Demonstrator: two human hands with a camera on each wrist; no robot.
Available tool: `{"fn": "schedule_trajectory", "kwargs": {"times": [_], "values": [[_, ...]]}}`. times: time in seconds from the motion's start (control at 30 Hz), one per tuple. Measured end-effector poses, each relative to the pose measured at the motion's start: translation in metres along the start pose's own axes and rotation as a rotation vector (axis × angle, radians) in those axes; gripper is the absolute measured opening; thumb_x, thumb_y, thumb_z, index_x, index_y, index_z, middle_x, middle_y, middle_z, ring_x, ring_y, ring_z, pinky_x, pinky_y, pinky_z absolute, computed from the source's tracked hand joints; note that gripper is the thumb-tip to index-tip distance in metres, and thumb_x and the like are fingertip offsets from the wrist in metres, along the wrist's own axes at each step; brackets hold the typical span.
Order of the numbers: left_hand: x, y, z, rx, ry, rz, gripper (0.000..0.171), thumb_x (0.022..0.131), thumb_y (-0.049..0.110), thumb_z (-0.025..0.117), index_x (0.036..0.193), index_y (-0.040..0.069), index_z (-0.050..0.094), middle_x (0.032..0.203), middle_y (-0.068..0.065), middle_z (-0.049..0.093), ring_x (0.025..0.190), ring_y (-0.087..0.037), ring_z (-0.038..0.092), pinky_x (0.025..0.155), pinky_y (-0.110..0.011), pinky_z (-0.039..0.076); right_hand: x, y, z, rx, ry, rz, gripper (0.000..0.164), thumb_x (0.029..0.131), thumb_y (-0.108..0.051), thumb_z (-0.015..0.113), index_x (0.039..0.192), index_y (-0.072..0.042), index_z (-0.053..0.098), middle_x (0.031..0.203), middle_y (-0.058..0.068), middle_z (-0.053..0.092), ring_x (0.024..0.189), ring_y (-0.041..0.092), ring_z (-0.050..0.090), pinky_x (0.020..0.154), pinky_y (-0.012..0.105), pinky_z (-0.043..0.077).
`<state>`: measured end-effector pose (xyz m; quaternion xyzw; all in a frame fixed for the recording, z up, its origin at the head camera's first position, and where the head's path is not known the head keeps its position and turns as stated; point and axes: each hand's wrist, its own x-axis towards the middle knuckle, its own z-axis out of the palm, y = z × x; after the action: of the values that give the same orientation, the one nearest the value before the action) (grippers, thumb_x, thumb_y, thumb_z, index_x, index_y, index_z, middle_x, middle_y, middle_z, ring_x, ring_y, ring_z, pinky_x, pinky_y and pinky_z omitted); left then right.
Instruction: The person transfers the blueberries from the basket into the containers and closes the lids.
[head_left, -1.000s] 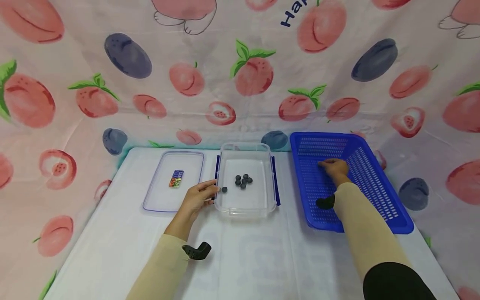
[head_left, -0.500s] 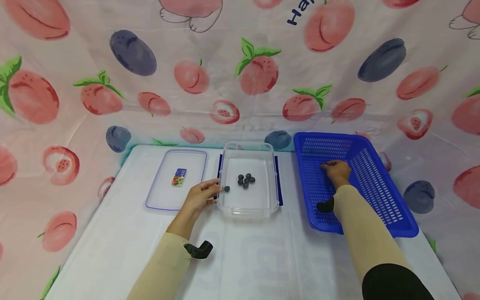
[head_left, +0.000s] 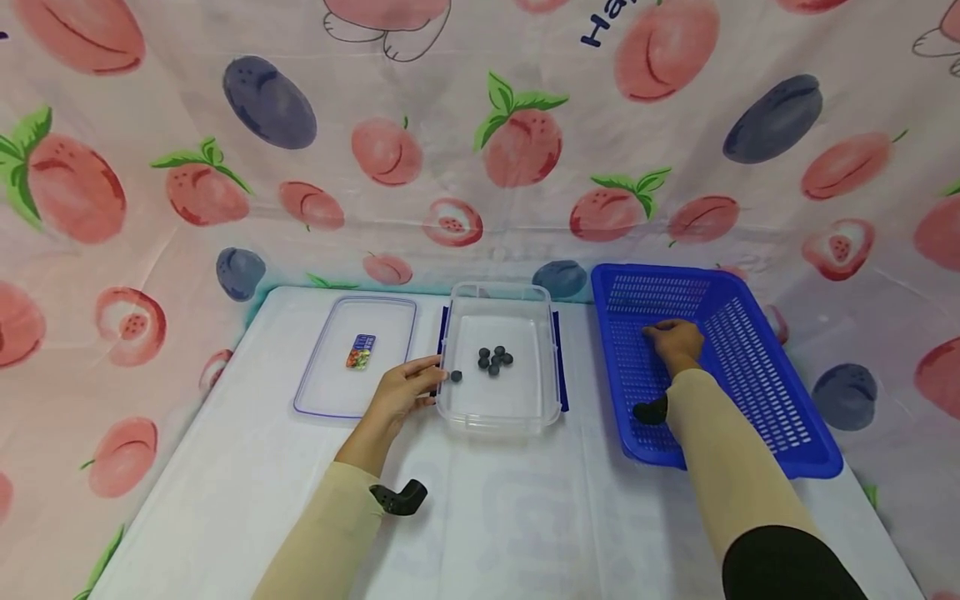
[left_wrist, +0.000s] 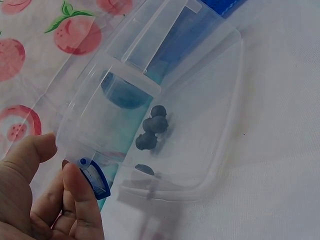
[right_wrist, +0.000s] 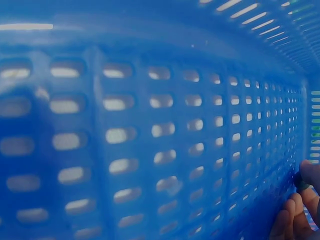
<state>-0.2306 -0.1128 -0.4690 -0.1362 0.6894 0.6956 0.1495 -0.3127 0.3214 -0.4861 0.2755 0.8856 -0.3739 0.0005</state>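
Note:
A clear plastic container (head_left: 521, 412) stands on the table with several blueberries (head_left: 494, 360) grouped on its floor and one lone blueberry (head_left: 456, 377) near its left wall. My left hand (head_left: 397, 392) holds the container's left side. In the left wrist view its thumb is at the rim, and its fingers are at a blue latch (left_wrist: 102, 185) that hangs down. My right hand (head_left: 677, 343) reaches inside the blue perforated basket (head_left: 626, 392). It pinches a dark blueberry (right_wrist: 299, 181) between thumb and fingers, low by the basket's surface in the right wrist view.
A clear lid (head_left: 318, 396) with a blue edge lies left of the container, bearing a colorful label (head_left: 361, 352). A white cloth (head_left: 510, 508) covers the table. Behind it hangs a fruit-print sheet (head_left: 300, 242). The basket's tall walls surround my right hand.
The head view has shifted slightly, so the scene sits a little farther right. My right hand's fingertips stay low in the basket; my left hand keeps its hold on the container.

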Motion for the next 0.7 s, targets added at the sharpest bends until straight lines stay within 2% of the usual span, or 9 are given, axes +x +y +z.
{"fn": "schedule_trajectory", "kwargs": {"times": [0.3,0.7], "values": [[0.002,0.000,0.001,-0.012,0.006,0.004,0.043,0.089,0.010,0.072,0.131,0.004,0.063,0.099,0.002,0.066,0.080,-0.010,0.059,0.063,-0.019,0.054,0.001,0.001,-0.001,-0.002,0.011,-0.009,0.042,0.097,-0.025,0.059,0.128,0.004,0.061,0.132,0.025,0.057,0.125,0.042,0.048,0.106,0.052,0.041],[0.003,0.002,0.001,-0.011,0.009,-0.005,0.042,0.090,0.012,0.071,0.131,0.004,0.063,0.101,0.001,0.066,0.082,-0.011,0.058,0.063,-0.019,0.054,-0.001,-0.004,-0.016,0.011,-0.060,-0.044,0.044,0.097,-0.024,0.058,0.128,0.007,0.060,0.133,0.027,0.055,0.122,0.041,0.051,0.104,0.052,0.043]]}}
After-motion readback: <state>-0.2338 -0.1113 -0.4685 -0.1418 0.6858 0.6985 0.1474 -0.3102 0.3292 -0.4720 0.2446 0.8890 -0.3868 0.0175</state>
